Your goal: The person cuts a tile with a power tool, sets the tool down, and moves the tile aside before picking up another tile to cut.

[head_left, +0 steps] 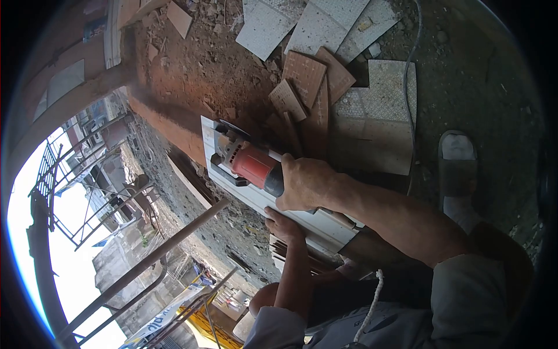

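Note:
A red and black angle grinder [253, 167] is held by my right hand [308, 183], whose fingers wrap round its dark rear end. The grinder's head and disc lie over the far end of a long white board or tile [232, 185]. My left hand [283, 225] is at the board's left edge, nearer to me, with its fingers pressed on it; the thumb is partly hidden. Under the near part of the board a stack of thin tiles [285, 253] shows.
Brown tile pieces [303, 75] and pale patterned tiles [383, 93] lie on the ground beyond and to the right. A grey cable [408, 87] crosses them. A slippered foot [458, 157] is at the right. Metal railing [145, 264] and rubble lie at the left.

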`<act>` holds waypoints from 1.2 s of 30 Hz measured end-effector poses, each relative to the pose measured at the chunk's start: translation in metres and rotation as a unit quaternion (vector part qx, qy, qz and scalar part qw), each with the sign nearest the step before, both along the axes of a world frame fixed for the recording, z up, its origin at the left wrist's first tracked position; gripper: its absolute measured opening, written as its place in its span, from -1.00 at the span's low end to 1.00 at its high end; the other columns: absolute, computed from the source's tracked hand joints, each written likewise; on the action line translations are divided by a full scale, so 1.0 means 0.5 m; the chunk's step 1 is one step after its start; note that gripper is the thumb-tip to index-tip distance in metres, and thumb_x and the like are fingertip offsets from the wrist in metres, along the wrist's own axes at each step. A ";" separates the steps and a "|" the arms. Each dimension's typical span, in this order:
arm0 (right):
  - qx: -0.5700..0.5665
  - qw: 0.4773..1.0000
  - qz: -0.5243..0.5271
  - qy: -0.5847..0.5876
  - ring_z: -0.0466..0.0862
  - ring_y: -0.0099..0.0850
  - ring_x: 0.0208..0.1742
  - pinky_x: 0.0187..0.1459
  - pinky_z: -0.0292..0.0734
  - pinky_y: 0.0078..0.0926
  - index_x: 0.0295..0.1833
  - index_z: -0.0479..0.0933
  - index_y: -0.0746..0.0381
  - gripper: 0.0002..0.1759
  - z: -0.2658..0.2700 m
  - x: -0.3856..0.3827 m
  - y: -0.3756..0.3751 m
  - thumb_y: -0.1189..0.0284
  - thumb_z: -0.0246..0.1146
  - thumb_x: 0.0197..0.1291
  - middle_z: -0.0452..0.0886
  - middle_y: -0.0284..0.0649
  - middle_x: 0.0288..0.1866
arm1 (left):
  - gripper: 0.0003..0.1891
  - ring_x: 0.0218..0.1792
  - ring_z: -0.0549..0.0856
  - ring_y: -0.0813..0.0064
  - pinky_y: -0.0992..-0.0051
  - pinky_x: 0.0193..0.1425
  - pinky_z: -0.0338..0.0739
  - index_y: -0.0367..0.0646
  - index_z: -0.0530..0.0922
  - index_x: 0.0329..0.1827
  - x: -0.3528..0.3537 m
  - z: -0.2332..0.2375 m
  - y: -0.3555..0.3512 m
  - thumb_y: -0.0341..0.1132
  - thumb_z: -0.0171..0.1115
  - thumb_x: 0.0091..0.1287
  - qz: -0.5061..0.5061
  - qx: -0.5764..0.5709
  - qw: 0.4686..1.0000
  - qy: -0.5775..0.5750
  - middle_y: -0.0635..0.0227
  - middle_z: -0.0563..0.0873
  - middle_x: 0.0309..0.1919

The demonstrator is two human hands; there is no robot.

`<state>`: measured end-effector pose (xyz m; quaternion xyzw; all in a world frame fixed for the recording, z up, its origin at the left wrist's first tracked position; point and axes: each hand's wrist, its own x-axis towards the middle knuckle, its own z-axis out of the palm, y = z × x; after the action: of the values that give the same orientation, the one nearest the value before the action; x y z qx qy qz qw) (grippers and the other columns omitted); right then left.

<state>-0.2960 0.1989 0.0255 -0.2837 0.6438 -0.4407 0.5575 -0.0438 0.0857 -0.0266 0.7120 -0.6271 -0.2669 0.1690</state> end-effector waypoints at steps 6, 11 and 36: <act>-0.001 1.000 -0.005 0.002 0.76 0.09 -0.17 -0.05 0.69 -0.16 -0.01 0.38 0.53 -0.30 -0.001 0.008 0.006 0.16 0.38 -0.09 0.66 0.31 -0.26 | -0.14 0.13 0.60 -0.09 0.17 0.25 0.48 -0.59 0.38 0.24 0.011 -0.002 -0.002 0.29 -0.09 0.47 0.002 -0.017 0.998 -0.055 -0.36 0.51 0.16; -0.014 1.000 -0.023 0.005 0.76 0.10 -0.20 -0.08 0.70 -0.17 -0.01 0.37 0.54 -0.31 0.002 0.012 0.016 0.17 0.37 -0.08 0.66 0.32 -0.28 | -0.14 0.14 0.58 -0.10 0.14 0.25 0.46 -0.58 0.38 0.23 -0.005 0.006 0.003 0.29 -0.10 0.48 0.006 0.006 1.000 -0.030 -0.35 0.51 0.16; 0.006 1.000 -0.021 0.018 0.75 0.11 -0.25 -0.11 0.70 -0.17 -0.04 0.33 0.55 -0.32 -0.001 0.036 0.056 0.18 0.33 -0.06 0.65 0.29 -0.33 | -0.07 0.14 0.59 -0.04 0.10 0.26 0.44 -0.54 0.32 0.31 -0.035 0.030 0.024 0.37 -0.14 0.43 0.013 0.030 0.999 -0.039 -0.28 0.52 0.17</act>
<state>-0.2779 0.2269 0.0248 -0.2744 0.6626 -0.4432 0.5379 -0.0613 0.0978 -0.0118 0.7348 -0.6157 -0.2553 0.1260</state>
